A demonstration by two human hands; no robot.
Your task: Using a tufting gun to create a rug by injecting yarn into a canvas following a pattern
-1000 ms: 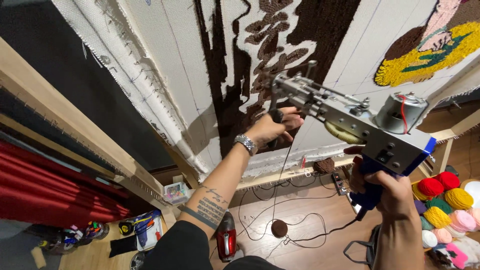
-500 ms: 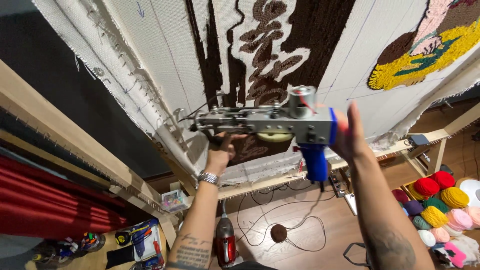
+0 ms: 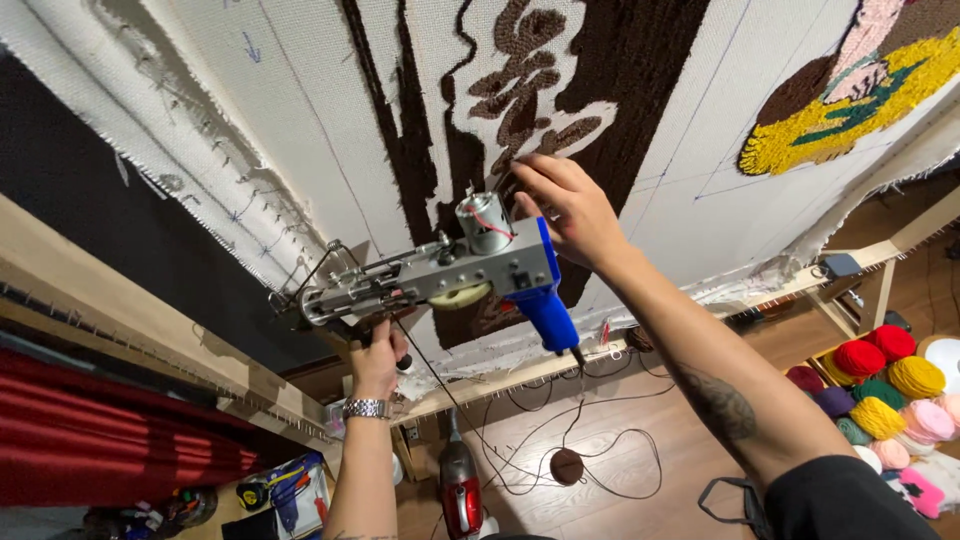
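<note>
A grey metal tufting gun (image 3: 430, 280) with a blue handle (image 3: 545, 305) and a small motor on top hangs in front of a stretched white cloth (image 3: 300, 120). My left hand (image 3: 377, 360), with a metal watch at the wrist, grips the gun from below near its front end. My right hand (image 3: 562, 205) is off the gun. Its fingers are spread and its fingertips touch the dark brown tufted pile (image 3: 530, 120) on the cloth. A thin dark yarn strand runs down from the gun.
A wooden frame (image 3: 120, 330) holds the cloth. Several coloured yarn balls (image 3: 880, 385) lie at the right. On the wooden floor are a red vacuum (image 3: 462, 485), a brown yarn ball (image 3: 566, 466) and looping cables. A yellow and green tufted patch (image 3: 830, 120) is at upper right.
My right hand has let go of the blue handle and risen to the brown pile. The gun has swung left and now hangs from my left hand alone.
</note>
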